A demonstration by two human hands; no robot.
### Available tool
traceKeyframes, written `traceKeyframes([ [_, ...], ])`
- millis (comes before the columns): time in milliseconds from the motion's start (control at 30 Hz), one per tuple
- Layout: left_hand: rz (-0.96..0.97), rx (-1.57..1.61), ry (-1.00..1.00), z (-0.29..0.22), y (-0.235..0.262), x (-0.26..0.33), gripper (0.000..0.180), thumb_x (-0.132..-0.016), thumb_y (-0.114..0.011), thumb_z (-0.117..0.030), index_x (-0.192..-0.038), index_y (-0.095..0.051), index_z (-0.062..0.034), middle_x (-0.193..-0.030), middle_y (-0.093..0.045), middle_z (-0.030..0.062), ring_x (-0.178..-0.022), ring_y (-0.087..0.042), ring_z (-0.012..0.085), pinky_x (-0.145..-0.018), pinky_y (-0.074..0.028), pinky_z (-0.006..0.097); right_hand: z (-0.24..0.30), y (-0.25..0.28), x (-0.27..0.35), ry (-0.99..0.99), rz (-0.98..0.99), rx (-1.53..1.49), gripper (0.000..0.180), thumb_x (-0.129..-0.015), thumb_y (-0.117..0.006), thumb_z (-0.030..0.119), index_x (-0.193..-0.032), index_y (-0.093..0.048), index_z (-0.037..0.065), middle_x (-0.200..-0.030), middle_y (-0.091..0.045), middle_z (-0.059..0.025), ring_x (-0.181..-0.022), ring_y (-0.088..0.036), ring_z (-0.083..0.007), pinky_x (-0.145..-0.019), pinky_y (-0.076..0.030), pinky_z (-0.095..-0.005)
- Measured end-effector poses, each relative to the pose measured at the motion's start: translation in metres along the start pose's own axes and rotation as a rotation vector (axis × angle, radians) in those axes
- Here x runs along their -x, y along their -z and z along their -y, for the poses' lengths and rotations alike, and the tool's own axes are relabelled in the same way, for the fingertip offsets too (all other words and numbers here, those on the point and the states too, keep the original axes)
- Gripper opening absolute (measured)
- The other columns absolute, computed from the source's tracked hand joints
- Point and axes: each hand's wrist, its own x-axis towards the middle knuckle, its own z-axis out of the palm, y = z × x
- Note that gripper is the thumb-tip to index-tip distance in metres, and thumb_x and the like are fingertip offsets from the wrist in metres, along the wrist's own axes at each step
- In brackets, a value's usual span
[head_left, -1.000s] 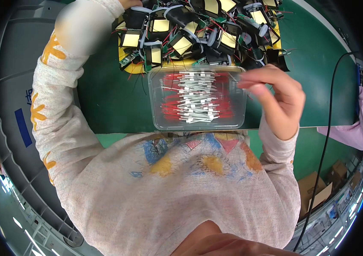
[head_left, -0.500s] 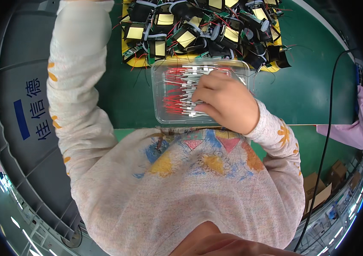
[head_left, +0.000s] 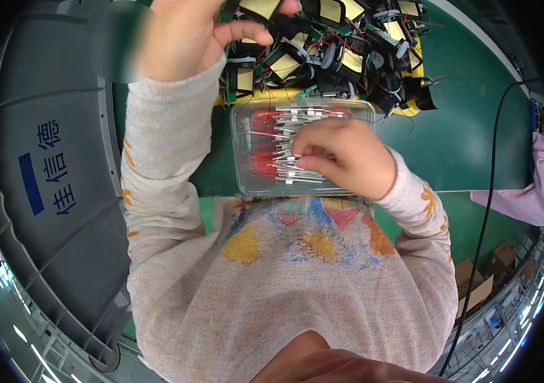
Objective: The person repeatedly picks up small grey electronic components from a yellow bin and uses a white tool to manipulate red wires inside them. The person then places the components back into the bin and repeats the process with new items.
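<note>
At the top, my left hand [head_left: 198, 35] curls its fingers round a black part with a pale yellow pad [head_left: 260, 7], in front of the pile; part of the grip is cut off by the picture's edge. My right hand [head_left: 348, 156] is over a clear plastic box [head_left: 240, 172], thumb and forefinger pinched together at the thin white leads. Red wires [head_left: 262, 159] with white ends lie in rows inside that box. What the right fingertips pinch is too small to tell.
Behind the box, a yellow tray [head_left: 417, 105] bears a heap of black parts [head_left: 348, 60] with yellow pads, grey rings, green boards and loose wires. The table [head_left: 457, 140] is green. A black cable [head_left: 493, 159] hangs at the right, and a grey panel [head_left: 74, 268] stands left.
My left hand has come into view at the top, moving right and nearer, with the black part at its fingers. My right hand stays at the wires, having shifted slightly.
</note>
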Motion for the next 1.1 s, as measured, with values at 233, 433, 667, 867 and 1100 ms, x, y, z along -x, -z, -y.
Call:
traceKeyframes([
  [233,0.296,-0.098,-0.150,0.024,0.013,0.000,0.038,-0.077,-0.060,-0.006,-0.112,-0.047,0.0025,-0.091,-0.058,0.0076,-0.081,-0.059,0.0156,-0.068,-0.048,0.024,0.023,0.040,0.004,0.016,-0.356,-0.813,0.010,-0.079,-0.059,-0.001,-0.089,-0.056,-0.002,-0.085,-0.061,-0.0070,-0.078,-0.060,-0.0108,-0.071,-0.047,-0.0207],
  [433,0.320,-0.203,-0.069,0.013,-0.003,0.009,0.025,-0.070,-0.063,0.000,-0.094,-0.055,0.0022,-0.085,-0.059,0.0100,-0.076,-0.060,0.0186,-0.071,-0.048,0.028,0.032,0.068,-0.007,0.189,-0.702,-0.719,0.012,-0.085,-0.051,0.009,-0.093,-0.049,0.001,-0.077,-0.058,-0.0097,-0.071,-0.058,-0.0169,-0.066,-0.048,-0.0297],
  [667,0.410,-0.415,-0.309,0.020,-0.009,0.007,0.020,-0.062,-0.067,0.000,-0.080,-0.065,-0.0073,-0.104,-0.059,0.0086,-0.098,-0.053,0.0214,-0.085,-0.040,0.032,0.037,0.076,-0.036,0.344,-0.724,-0.625,0.010,-0.083,-0.054,0.005,-0.091,-0.051,0.000,-0.078,-0.060,-0.0108,-0.079,-0.058,-0.0186,-0.074,-0.046,-0.0292],
  [867,0.357,-0.570,-0.311,0.015,-0.003,0.004,0.022,-0.058,-0.068,-0.002,-0.079,-0.066,-0.0089,-0.085,-0.062,0.0028,-0.088,-0.055,0.0195,-0.082,-0.039,0.030,0.029,0.079,-0.046,0.348,-0.495,-0.616,0.019,-0.073,-0.062,-0.001,-0.091,-0.057,-0.002,-0.082,-0.061,-0.0101,-0.082,-0.058,-0.0188,-0.075,-0.047,-0.0288],
  [1100,0.341,-0.633,-0.351,0.016,-0.002,0.000,0.025,-0.056,-0.068,-0.002,-0.079,-0.067,-0.0095,-0.084,-0.061,0.0024,-0.086,-0.055,0.0192,-0.080,-0.039,0.030,0.014,0.091,-0.049,0.411,-0.325,-0.529,0.014,-0.071,-0.063,-0.008,-0.085,-0.062,-0.004,-0.086,-0.062,-0.0096,-0.080,-0.061,-0.0150,-0.073,-0.049,-0.0243],
])
